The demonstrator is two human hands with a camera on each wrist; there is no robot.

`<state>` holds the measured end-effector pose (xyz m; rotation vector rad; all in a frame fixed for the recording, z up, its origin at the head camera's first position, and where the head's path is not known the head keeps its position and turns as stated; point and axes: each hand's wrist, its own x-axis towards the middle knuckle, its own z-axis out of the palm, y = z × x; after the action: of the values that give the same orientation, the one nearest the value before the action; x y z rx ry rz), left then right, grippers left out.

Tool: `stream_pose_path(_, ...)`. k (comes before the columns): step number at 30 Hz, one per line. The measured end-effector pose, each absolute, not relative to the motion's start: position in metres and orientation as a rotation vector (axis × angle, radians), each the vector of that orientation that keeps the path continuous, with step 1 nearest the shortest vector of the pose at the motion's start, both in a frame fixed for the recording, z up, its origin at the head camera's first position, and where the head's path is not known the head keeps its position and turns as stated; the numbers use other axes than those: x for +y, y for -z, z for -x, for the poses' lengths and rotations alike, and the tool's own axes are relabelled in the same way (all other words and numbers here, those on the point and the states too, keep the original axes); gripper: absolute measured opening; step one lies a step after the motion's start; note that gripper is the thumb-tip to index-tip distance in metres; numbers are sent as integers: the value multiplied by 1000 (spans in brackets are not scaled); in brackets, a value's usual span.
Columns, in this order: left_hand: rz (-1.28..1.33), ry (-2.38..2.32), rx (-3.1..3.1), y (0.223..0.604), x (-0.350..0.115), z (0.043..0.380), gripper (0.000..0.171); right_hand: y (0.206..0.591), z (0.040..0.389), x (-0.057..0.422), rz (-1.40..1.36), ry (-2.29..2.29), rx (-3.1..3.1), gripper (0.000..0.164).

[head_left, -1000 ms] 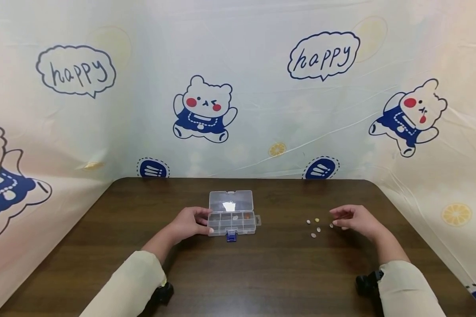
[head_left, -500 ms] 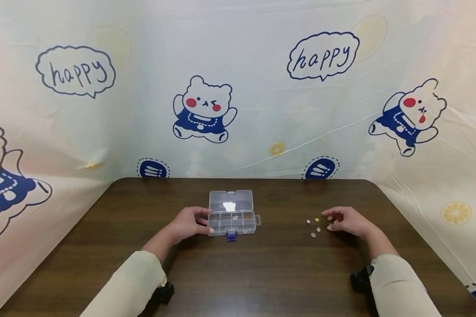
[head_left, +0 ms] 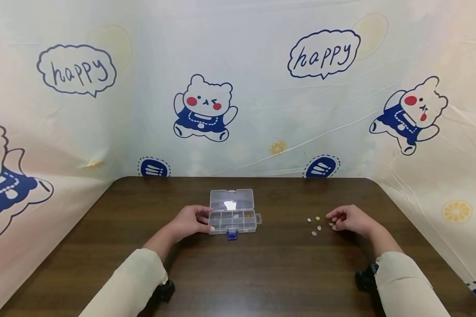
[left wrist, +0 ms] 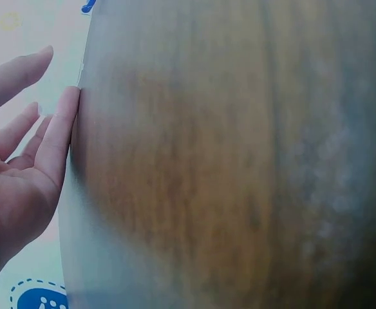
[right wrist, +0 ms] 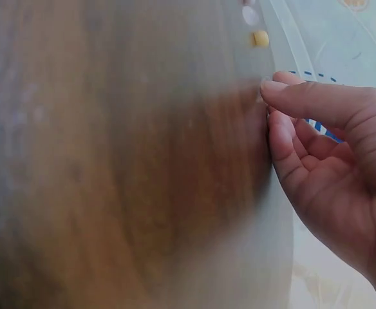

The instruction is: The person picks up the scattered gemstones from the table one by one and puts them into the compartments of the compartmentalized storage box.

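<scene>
Brown table (head_left: 285, 273), clear box (head_left: 225, 223), long axis left-right, clasp (head_left: 232, 236) nearside.

A bare left hand (left wrist: 20, 187), fingers parted, shows beside a blurred brown wood-grain tabletop (left wrist: 188, 167), before pale cloth (left wrist: 37, 257) bearing a blue printed oval (left wrist: 30, 301).

A dark brown wood-grain table (head_left: 285, 273) has rounded far corners and a soft glare at its near part. Beyond it and along the left and right hangs pale, creased cloth (head_left: 258, 57) printed with bears (head_left: 202, 119) in blue, orange slices (head_left: 278, 148) and bubbles (head_left: 77, 71) reading "happy".
</scene>
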<state>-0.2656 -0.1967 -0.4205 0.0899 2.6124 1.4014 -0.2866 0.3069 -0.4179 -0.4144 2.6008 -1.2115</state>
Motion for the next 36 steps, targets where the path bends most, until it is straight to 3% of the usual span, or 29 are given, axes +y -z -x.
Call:
stream_pose_path(13,-107,-1410,2621,422,-197,262,62,418,285,304,412,1088,2672,8)
stream_pose_path(36,-102,-1392,2625,420,-197,265,62,412,282,302,416,1179,2714,14)
